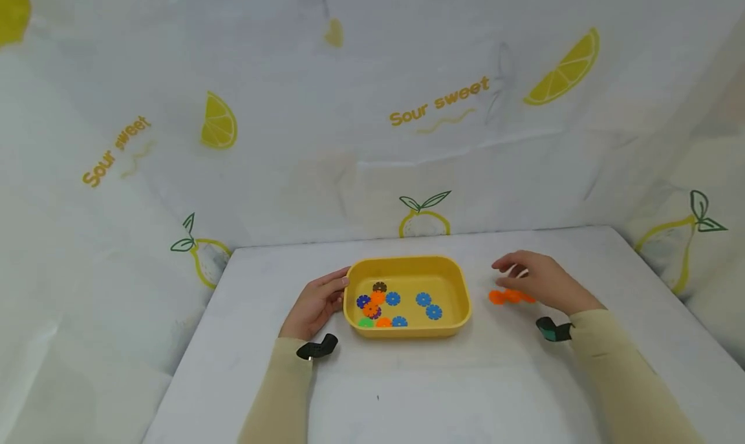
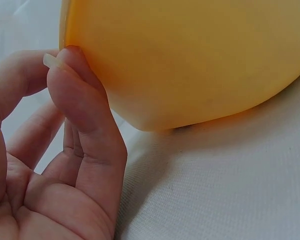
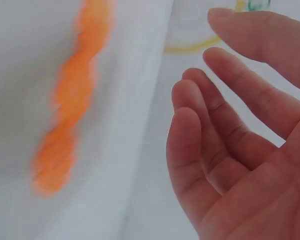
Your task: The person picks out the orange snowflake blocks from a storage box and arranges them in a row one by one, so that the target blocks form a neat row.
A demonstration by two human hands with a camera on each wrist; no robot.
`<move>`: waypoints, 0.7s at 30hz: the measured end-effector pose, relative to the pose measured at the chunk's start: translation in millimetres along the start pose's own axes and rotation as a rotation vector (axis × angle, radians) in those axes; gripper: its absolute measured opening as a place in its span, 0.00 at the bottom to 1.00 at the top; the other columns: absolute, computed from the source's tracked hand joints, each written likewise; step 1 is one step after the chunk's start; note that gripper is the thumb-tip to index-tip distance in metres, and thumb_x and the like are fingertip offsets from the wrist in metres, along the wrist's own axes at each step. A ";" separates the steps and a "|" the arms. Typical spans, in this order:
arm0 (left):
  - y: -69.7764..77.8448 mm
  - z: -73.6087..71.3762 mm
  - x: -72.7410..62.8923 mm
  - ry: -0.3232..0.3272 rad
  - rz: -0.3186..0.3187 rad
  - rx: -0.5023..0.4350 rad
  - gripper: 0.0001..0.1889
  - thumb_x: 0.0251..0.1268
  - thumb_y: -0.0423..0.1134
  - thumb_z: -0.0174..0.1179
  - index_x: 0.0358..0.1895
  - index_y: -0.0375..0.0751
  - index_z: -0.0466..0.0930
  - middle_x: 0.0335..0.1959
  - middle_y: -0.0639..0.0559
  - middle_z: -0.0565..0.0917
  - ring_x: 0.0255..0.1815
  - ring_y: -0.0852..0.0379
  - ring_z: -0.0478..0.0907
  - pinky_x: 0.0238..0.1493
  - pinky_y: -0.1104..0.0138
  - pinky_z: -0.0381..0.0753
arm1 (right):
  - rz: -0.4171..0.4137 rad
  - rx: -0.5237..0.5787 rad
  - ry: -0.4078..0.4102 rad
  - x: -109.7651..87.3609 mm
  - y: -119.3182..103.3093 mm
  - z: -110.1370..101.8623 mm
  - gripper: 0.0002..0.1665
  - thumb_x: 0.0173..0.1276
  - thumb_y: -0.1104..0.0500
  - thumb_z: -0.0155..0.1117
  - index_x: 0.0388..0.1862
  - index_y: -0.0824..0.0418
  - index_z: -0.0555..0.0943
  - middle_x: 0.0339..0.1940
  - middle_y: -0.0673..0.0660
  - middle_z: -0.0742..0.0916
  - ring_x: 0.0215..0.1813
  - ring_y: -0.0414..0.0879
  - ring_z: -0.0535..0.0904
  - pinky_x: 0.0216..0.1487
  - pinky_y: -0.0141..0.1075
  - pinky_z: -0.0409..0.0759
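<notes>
In the head view, my left hand [image 1: 317, 305] holds the left side of a yellow tray [image 1: 407, 333]. Its bent fingers [image 2: 97, 130] meet the tray wall in the left wrist view. My right hand [image 1: 538, 279] hovers over a short row of orange notched discs [image 1: 512, 295], its fingers loosely bent and nothing between them. Those discs [image 3: 72, 92] look joined end to end and lie apart from the hand in the right wrist view, though blurred. Inside the tray are several notched plastic discs: blue [image 1: 433, 312], orange [image 1: 377, 298], brown [image 1: 379, 287], purple [image 1: 363, 301] and green [image 1: 365, 323].
All of this stands on a white-covered table [image 1: 442, 392]. Behind it hangs a white cloth [image 1: 326, 192] printed with lemons and lettering. A black strap piece sits at each wrist, the left one [image 1: 317, 348] near the tray's front corner.
</notes>
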State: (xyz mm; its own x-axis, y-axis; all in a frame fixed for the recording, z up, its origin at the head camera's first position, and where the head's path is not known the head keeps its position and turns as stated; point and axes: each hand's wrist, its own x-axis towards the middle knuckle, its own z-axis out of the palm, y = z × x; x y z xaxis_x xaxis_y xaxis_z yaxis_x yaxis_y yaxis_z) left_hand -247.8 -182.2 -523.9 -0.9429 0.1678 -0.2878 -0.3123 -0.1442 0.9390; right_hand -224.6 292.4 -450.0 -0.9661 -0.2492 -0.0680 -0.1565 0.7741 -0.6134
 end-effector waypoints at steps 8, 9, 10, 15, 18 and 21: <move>1.3 -1.0 0.5 -0.003 0.020 0.026 0.28 0.71 0.50 0.74 0.71 0.48 0.84 0.68 0.47 0.85 0.48 0.53 0.82 0.50 0.68 0.87 | -0.262 -0.094 -0.157 58.5 -86.5 25.5 0.15 0.74 0.56 0.75 0.58 0.54 0.89 0.51 0.50 0.90 0.52 0.46 0.81 0.56 0.42 0.85; 0.5 -1.2 -0.3 0.002 0.019 0.026 0.28 0.71 0.50 0.74 0.71 0.48 0.84 0.67 0.46 0.86 0.48 0.53 0.82 0.49 0.68 0.87 | -0.288 -0.101 -0.206 63.6 -95.3 32.4 0.15 0.75 0.56 0.75 0.58 0.53 0.89 0.51 0.49 0.90 0.52 0.45 0.81 0.56 0.42 0.85; 0.1 -1.3 0.0 0.005 0.018 0.028 0.28 0.71 0.50 0.74 0.71 0.48 0.84 0.66 0.46 0.86 0.47 0.54 0.82 0.49 0.68 0.87 | -0.314 -0.105 -0.258 68.9 -103.3 39.0 0.16 0.75 0.57 0.75 0.59 0.53 0.89 0.51 0.49 0.90 0.53 0.45 0.81 0.57 0.41 0.84; -0.8 -0.9 -0.2 -0.004 0.012 0.035 0.26 0.72 0.48 0.73 0.70 0.48 0.85 0.63 0.47 0.87 0.46 0.56 0.82 0.48 0.69 0.86 | -0.370 -0.149 -0.473 87.3 -136.1 71.8 0.15 0.73 0.56 0.76 0.57 0.50 0.90 0.49 0.46 0.90 0.51 0.42 0.81 0.58 0.39 0.83; 1.4 -1.5 0.7 -0.016 0.030 0.027 0.26 0.73 0.48 0.72 0.70 0.46 0.84 0.62 0.47 0.88 0.45 0.57 0.81 0.47 0.70 0.86 | -0.407 -0.200 -0.528 94.2 -153.0 88.3 0.13 0.71 0.56 0.78 0.53 0.47 0.90 0.48 0.43 0.90 0.50 0.41 0.81 0.59 0.39 0.83; 4.8 -3.2 1.7 -0.022 0.046 0.011 0.25 0.73 0.46 0.72 0.70 0.45 0.84 0.61 0.47 0.88 0.44 0.58 0.81 0.46 0.70 0.86 | -0.451 -0.267 -0.557 97.6 -168.3 102.2 0.12 0.69 0.54 0.80 0.50 0.45 0.91 0.45 0.39 0.89 0.49 0.40 0.81 0.60 0.37 0.82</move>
State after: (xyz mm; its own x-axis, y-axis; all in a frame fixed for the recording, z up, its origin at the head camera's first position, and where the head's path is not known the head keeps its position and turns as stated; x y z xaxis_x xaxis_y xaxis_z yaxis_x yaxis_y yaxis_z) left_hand -251.3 -185.7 -520.6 -0.9533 0.1829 -0.2402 -0.2673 -0.1415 0.9532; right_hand -271.5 78.3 -433.8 -0.5613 -0.7766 -0.2860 -0.6242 0.6242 -0.4699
